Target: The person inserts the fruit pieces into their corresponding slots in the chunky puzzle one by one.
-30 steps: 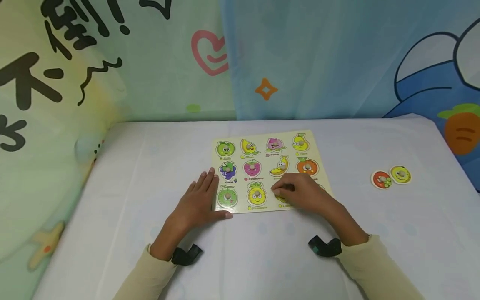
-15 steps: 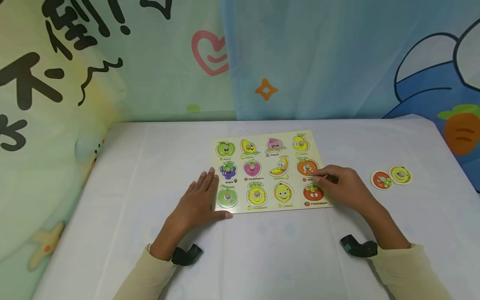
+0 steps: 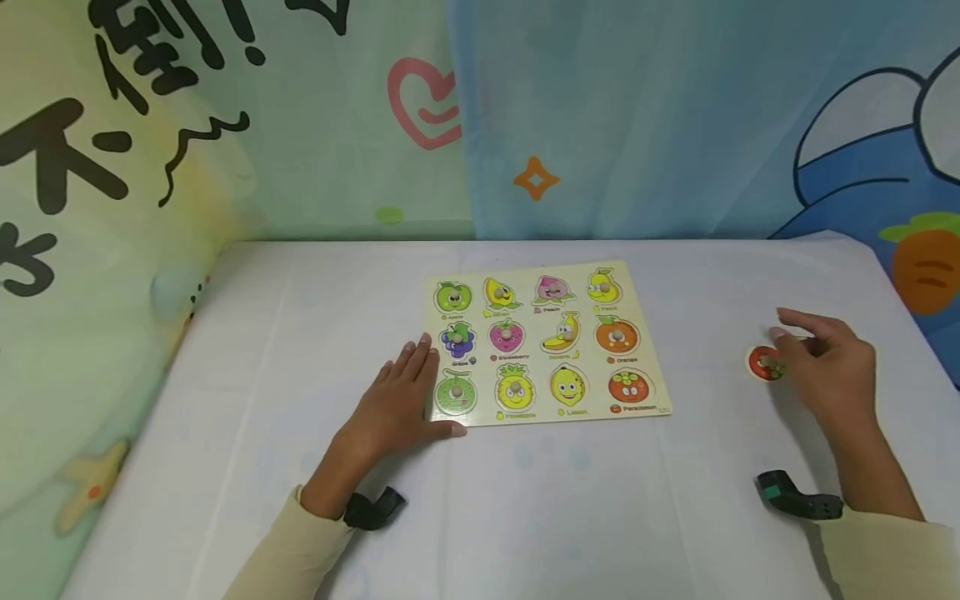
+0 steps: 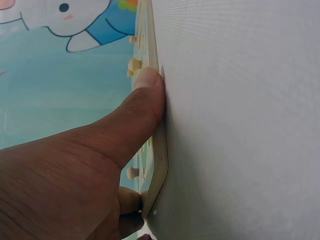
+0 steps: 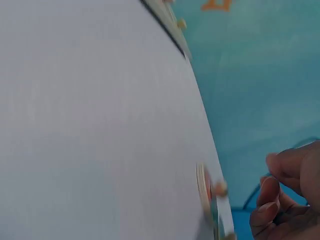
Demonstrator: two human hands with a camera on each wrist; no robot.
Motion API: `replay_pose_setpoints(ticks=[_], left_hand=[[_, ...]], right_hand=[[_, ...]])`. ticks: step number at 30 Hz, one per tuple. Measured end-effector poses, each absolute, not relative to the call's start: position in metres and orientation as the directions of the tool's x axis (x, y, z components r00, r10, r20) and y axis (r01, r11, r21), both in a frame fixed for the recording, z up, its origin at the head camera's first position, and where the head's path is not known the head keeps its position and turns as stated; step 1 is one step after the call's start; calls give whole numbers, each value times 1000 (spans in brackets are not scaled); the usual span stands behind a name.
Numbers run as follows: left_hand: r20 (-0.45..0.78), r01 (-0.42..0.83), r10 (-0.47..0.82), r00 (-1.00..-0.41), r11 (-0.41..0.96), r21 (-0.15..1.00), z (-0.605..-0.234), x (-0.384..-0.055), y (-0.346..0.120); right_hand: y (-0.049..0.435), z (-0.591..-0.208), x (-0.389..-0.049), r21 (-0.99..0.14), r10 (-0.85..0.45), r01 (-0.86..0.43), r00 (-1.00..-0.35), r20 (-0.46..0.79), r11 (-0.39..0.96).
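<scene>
A wooden fruit knob puzzle board (image 3: 536, 418) lies on the table. My left hand (image 3: 397, 408) rests at its front left corner, with fingers at the left edge and thumb along the front edge. In the left wrist view, the thumb (image 4: 142, 95) presses on the board's edge. My right hand (image 3: 828, 367) hovers off to the right, fingers loosely bent and holding nothing visible. Below it lies a red persimmon puzzle piece (image 3: 764, 363), partly covered by the fingertips in the head view. A second loose piece is hidden there, though its edge (image 5: 216, 222) shows in the right wrist view, apart from the fingers.
White cloth covers the table (image 3: 525, 517). A printed curtain (image 3: 637, 125) hangs behind the table, and a printed wall (image 3: 90, 350) runs along its left. Small knobs stand up from the board (image 4: 134, 65) and from the loose pieces.
My right hand has moved from above the board's lower lemon picture, past its right edge, to the loose pieces at the right. The left hand and the board have stayed put.
</scene>
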State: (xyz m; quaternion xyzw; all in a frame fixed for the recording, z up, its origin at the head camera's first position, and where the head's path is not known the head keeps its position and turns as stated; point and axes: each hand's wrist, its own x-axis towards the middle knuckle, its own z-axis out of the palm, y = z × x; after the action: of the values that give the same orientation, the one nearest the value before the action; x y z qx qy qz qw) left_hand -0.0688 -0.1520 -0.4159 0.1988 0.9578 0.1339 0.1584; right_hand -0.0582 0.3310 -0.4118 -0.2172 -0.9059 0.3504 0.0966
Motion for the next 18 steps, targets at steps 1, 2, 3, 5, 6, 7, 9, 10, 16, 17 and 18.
replay_pose_setpoints(ticks=[1, 2, 3, 5, 6, 7, 9, 10, 16, 17, 18], left_hand=[[-249, 339, 424, -871, 884, 322, -416, -69, -152], [-246, 340, 426, -871, 883, 325, -415, -69, -151], [-244, 340, 427, -871, 881, 328, -415, -69, -151], [-246, 338, 426, -870, 881, 330, -414, -69, -151], [-249, 336, 425, -870, 882, 329, -414, -68, -150], [-253, 335, 423, -870, 884, 326, -413, -68, -150], [-255, 332, 422, -870, 884, 328, -413, -68, -150], [-255, 331, 422, -870, 884, 330, -412, -67, -150], [-257, 325, 417, -872, 885, 335, -412, -67, -150], [-258, 324, 416, -872, 885, 334, -412, -68, -150], [-259, 324, 416, -872, 886, 333, -412, -68, -151]], right_hand=[[338, -412, -58, -669, 513, 393, -858, -20, 632], [344, -413, -58, -666, 556, 450, -829, -63, 595], [350, -414, -58, -665, 593, 499, -799, -104, 556], [359, -417, -59, -665, 649, 576, -740, -176, 476], [363, -419, -60, -663, 668, 606, -714, -209, 440], [366, -421, -61, -651, 680, 631, -695, -233, 421], [370, -426, -61, -625, 679, 659, -684, -267, 418], [371, -428, -60, -606, 674, 671, -683, -280, 427], [366, -431, -58, -530, 621, 644, -742, -254, 552], [365, -430, -58, -521, 615, 638, -749, -248, 567], [363, -429, -58, -514, 610, 635, -753, -247, 577]])
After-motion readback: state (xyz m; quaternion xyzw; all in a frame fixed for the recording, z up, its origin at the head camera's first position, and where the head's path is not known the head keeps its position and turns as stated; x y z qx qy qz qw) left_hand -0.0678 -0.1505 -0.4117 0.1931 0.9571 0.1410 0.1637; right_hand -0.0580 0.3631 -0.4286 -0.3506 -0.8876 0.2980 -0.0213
